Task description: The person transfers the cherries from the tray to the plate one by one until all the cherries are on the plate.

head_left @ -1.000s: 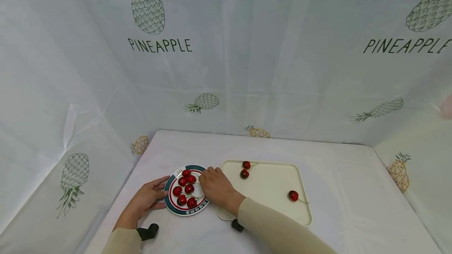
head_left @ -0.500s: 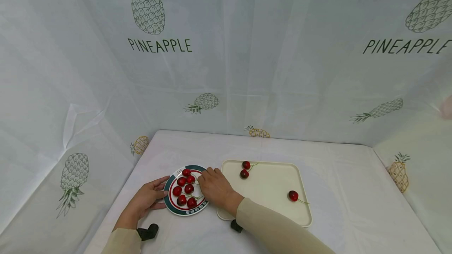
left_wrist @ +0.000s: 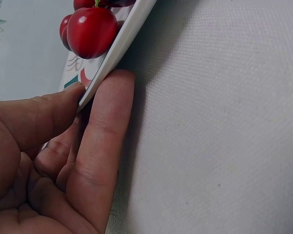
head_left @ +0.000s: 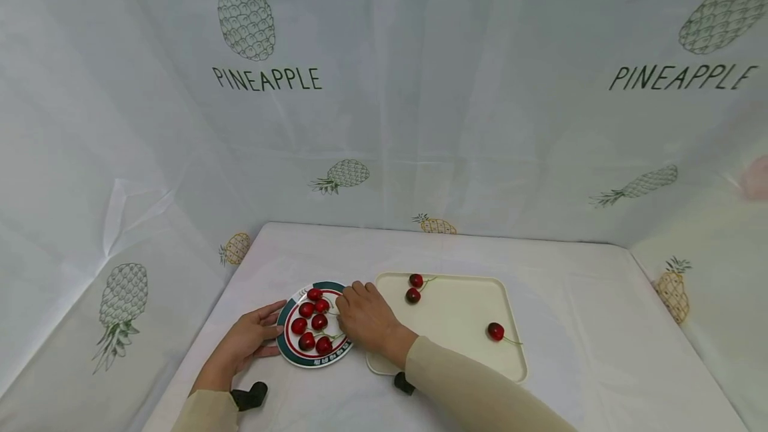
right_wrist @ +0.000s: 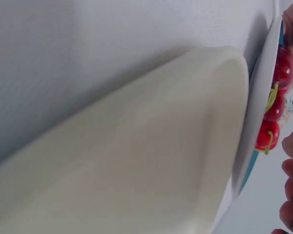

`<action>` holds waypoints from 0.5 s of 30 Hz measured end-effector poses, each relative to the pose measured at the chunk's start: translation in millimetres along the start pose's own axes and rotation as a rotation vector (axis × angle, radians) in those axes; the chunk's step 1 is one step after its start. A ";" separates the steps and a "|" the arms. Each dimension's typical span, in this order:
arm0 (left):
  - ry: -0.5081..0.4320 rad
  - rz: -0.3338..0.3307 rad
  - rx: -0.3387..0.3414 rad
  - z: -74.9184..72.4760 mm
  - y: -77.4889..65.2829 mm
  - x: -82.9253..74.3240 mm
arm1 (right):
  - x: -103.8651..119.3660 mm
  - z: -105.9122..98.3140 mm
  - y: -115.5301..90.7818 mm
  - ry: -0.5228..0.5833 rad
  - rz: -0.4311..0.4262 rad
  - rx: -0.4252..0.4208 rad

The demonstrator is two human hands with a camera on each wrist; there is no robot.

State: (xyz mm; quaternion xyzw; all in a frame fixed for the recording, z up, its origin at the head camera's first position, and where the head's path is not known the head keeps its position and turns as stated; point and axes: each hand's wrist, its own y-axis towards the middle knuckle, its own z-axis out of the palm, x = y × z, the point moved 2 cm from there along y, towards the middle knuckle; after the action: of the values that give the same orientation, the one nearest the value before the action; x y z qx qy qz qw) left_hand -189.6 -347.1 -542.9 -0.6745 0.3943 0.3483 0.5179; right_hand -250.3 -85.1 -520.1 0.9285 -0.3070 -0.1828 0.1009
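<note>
In the head view my left hand (head_left: 246,339) grips the left rim of a round plate (head_left: 285,345) with a green and red border. The left wrist view shows the thumb over the rim and a finger (left_wrist: 105,112) underneath. Several red cherries (head_left: 319,322) with green stems lie on the plate. My right hand (head_left: 369,319) hovers at the plate's right rim, its fingers bent down by a stem. Its fingertips are hidden from the head view, and the right wrist view shows only part of the curled fingers (right_wrist: 290,187), so whether they pinch a stem stays unclear.
A cream rectangular tray (head_left: 456,325) lies right of the plate, partly under my right forearm. On it are a pair of cherries (head_left: 413,295) near the back left and a single cherry (head_left: 495,331) at the right. Pineapple-print cloth (head_left: 444,119) walls surround the white table (head_left: 570,299).
A few cherries on the plate shifted slightly left beside my right hand, which edged left and then stayed nearly still. The left hand keeps its grip. The whole head view drifted a little.
</note>
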 end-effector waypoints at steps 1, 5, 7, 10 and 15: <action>-0.002 -0.002 0.000 -0.2 0.5 0.6 | -0.7 -1.6 -0.7 -0.007 0.000 -0.002; -0.005 -0.008 0.007 -1.0 2.4 1.7 | -3.7 -8.1 -3.5 -0.022 -0.003 -0.007; -0.005 -0.013 0.010 -1.4 2.8 1.8 | -5.3 -11.4 -4.9 -0.026 -0.004 -0.008; -0.007 -0.014 0.015 -2.0 2.7 1.1 | -7.4 -16.6 -6.8 -0.022 -0.009 -0.006; -0.007 -0.007 0.021 -2.2 1.4 0.3 | -13.1 -23.6 -12.2 -0.016 -0.016 -0.016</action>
State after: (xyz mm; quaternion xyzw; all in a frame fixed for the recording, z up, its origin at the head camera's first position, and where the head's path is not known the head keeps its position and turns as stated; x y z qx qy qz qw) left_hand -190.6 -349.5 -543.3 -0.6692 0.3937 0.3448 0.5275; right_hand -244.1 -65.7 -498.6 0.9286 -0.2989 -0.1935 0.1046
